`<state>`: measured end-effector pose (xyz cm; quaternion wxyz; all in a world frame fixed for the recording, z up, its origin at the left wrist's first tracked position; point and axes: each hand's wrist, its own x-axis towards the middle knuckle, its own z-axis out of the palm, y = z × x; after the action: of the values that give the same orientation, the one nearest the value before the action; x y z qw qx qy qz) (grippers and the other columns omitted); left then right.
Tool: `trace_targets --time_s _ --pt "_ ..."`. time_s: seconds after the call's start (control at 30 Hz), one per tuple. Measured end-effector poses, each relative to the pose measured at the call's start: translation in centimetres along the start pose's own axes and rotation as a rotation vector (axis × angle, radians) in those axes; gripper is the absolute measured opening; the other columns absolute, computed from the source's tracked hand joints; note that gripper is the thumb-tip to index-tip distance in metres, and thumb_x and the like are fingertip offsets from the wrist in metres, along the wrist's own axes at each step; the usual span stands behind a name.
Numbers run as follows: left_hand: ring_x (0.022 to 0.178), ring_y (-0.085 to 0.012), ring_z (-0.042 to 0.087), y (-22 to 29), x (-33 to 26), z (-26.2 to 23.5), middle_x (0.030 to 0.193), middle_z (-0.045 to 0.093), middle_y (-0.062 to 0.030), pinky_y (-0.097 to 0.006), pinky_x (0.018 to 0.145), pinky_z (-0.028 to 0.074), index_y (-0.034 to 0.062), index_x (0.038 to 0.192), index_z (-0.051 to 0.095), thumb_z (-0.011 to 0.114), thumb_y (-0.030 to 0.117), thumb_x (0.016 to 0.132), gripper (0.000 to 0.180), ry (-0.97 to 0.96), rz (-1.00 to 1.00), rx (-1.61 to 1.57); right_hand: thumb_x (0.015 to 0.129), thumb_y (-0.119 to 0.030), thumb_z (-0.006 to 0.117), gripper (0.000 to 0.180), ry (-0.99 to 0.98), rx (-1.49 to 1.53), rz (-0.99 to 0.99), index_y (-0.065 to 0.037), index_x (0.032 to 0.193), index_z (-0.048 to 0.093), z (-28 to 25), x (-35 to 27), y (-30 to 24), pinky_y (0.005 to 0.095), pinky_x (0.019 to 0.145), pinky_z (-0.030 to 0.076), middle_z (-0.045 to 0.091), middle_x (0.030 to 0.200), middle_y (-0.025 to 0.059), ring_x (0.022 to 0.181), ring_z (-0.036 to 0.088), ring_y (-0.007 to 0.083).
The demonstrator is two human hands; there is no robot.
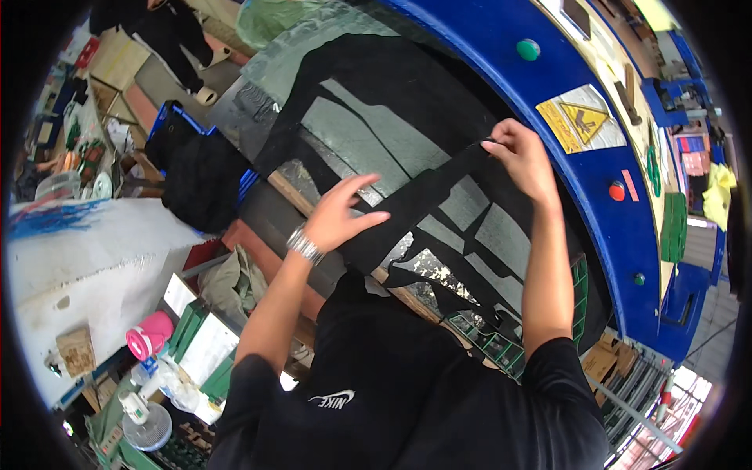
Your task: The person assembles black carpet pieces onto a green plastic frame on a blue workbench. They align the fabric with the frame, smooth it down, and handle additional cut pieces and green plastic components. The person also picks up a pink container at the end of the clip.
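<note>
A long strip of black fabric (429, 194) stretches slantwise between my hands. My right hand (523, 163) pinches its far right end between thumb and fingers. Around the strip's near left end is my left hand (338, 218), its thumb and fingers spread apart and not closed on the cloth. Beneath lies a larger black sheet (392, 66) with cut-out gaps, through which a grey work surface (345, 133) shows. Narrow black remnants (439, 278) run between the gaps at the near side. A silver watch (304, 244) is on my left wrist.
A blue machine beam (501, 59) with green and red buttons curves along the right. A green plastic grid (489, 345) borders the near side. Black material (192, 172) fills a blue crate at the left. Another person's legs (172, 51) show at the far left.
</note>
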<state>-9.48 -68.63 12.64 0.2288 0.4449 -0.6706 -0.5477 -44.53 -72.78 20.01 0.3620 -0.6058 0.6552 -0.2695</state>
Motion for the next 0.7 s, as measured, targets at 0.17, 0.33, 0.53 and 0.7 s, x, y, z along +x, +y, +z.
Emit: trace_targets --time_s 0.17,0.33,0.53,0.7 --pt "0.135 -0.0228 0.051 1.4 5.4 0.7 0.147 0.052 -0.0124 -0.040 0.106 0.046 0.0065 0.152 0.042 0.086 0.034 0.080 0.088 -0.365 0.197 -0.076 0.085 0.006 0.073 0.018 -0.073 0.052 -0.295 0.001 0.092 0.057 -1.2 -4.7 -10.5 0.0262 0.081 0.053 0.065 0.085 0.0038 0.092 0.070 0.0138" --pt "0.098 -0.0234 0.072 3.8 1.7 0.3 0.104 0.076 -0.0140 -0.036 0.087 0.055 -0.0021 0.115 0.070 0.081 0.048 0.081 0.062 -0.567 0.123 0.101 0.080 0.006 0.076 0.016 -0.061 -0.228 -0.582 0.004 0.092 0.066 -1.4 -9.6 -16.8 0.0275 0.084 0.051 0.073 0.091 0.0088 0.089 0.070 0.0170" --pt "0.084 -0.0241 0.069 -0.2 -9.2 3.0 0.094 0.076 -0.0148 -0.039 0.079 0.053 -0.0038 0.104 0.071 0.076 0.044 0.089 0.050 -0.296 0.186 0.029 0.090 0.012 0.067 0.017 -0.241 -0.140 -0.699 0.001 0.095 0.054 0.4 -11.8 -18.6 0.0239 0.085 0.049 0.063 0.087 0.0075 0.090 0.068 0.0156" --pt "0.075 -0.0290 0.066 -6.7 -21.2 8.7 0.081 0.071 -0.0224 -0.043 0.073 0.051 -0.0093 0.096 0.067 0.076 0.043 0.089 0.053 0.128 0.179 -0.103 0.093 0.006 0.068 0.017 -0.467 -0.126 -0.778 0.000 0.093 0.052 6.6 -11.8 -21.4 0.0259 0.092 0.047 0.060 0.091 0.0048 0.093 0.064 0.0142"
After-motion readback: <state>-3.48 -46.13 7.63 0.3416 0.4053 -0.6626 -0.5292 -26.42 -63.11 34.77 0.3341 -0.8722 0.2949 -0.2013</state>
